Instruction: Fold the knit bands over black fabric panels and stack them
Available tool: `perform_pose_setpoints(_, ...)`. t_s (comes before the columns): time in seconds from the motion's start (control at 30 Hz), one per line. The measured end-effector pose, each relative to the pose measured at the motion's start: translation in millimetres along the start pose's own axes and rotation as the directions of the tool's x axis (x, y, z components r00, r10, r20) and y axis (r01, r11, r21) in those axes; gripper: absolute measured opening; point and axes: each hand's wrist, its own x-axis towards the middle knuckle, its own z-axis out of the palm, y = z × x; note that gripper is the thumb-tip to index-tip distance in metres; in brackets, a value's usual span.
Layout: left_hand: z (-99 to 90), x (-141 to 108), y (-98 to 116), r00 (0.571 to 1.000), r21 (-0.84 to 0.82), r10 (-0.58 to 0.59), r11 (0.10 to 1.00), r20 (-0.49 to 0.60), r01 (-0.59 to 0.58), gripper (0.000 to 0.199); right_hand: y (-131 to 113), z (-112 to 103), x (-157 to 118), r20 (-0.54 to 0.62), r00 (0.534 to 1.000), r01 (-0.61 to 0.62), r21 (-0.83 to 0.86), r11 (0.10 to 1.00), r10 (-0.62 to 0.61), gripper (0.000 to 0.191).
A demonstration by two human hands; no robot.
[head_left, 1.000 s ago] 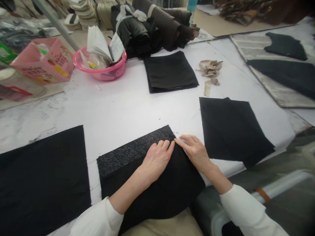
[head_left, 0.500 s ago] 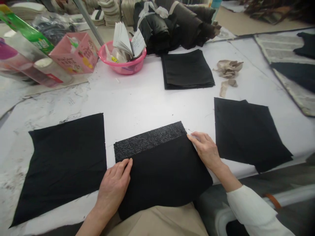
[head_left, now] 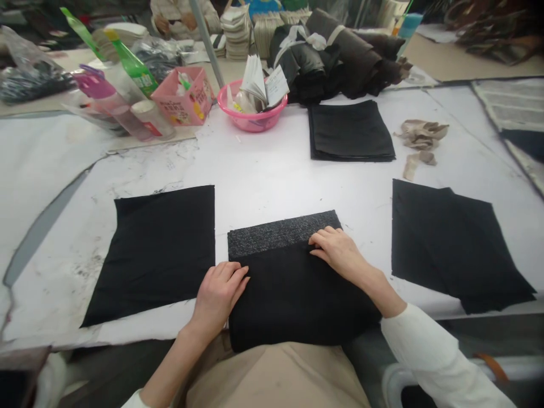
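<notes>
In front of me a black fabric panel (head_left: 293,294) lies over a speckled dark grey strip (head_left: 272,237) that shows along its far side. Its near end hangs over the table edge against my lap. My left hand (head_left: 221,289) rests at the panel's left edge, thumb and fingers closed on the cloth just below the strip. With bent fingers and thumb, my right hand (head_left: 335,252) grips the panel's upper edge where it meets the strip, toward the right end. The fingertips of both hands are partly hidden by the hands themselves.
Black fabric pieces lie at left (head_left: 161,249) and right (head_left: 454,243). Behind are a black fabric stack (head_left: 351,130), beige scraps (head_left: 423,135), a pink basin (head_left: 250,122) with papers, a pink box (head_left: 182,96), bottles, and dark fabric rolls (head_left: 331,51). Another person's hands (head_left: 174,22) show far back.
My right hand has moved left from the panel's far right corner along the border of the grey strip. My left hand stays at the left edge. The view has shifted left and up.
</notes>
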Motion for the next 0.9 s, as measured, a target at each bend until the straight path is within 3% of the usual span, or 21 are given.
perform_pose_setpoints(0.17,-4.4,1,-1,0.997,-0.049,-0.058,0.997,0.042,0.060,0.015,2,-21,2,0.067,0.993,0.080,0.176,0.981,-0.093,0.011)
perform_pose_setpoints(0.3,-17.2,22,16,0.997,-0.118,-0.068,0.991,-0.025,0.064,0.028,-3,-35,-9,0.140,0.988,0.007,0.376,0.927,-0.064,0.007)
perform_pose_setpoints(0.37,-20.4,40,33,0.999,-0.156,-0.011,0.988,-0.038,0.004,0.040,-4,-37,-15,0.179,0.982,-0.026,0.447,0.894,-0.061,0.002)
perform_pose_setpoints(0.47,-13.1,69,58,0.990,-0.209,0.141,0.967,-0.025,-0.143,0.042,-1,-35,-20,0.152,0.987,-0.032,0.504,0.863,-0.052,0.015)
perform_pose_setpoints(0.53,-4.1,82,70,0.987,-0.223,0.162,0.962,0.016,-0.154,0.025,7,-32,-19,0.130,0.991,-0.037,0.496,0.868,-0.032,0.023)
perform_pose_setpoints(0.63,-3.4,86,77,0.977,-0.312,0.179,0.940,0.113,-0.136,0.032,23,-22,-15,0.188,0.982,-0.098,0.449,0.888,0.013,0.027)
perform_pose_setpoints(0.77,-43.2,70,75,0.950,-0.576,0.245,0.812,0.192,-0.093,0.029,48,0,-12,0.309,0.947,-0.220,0.416,0.883,0.090,0.036)
perform_pose_setpoints(0.9,-96.3,56,55,0.947,-0.861,0.240,0.505,0.214,0.067,0.035,57,23,-13,0.265,0.938,-0.299,0.284,0.911,0.225,0.048)
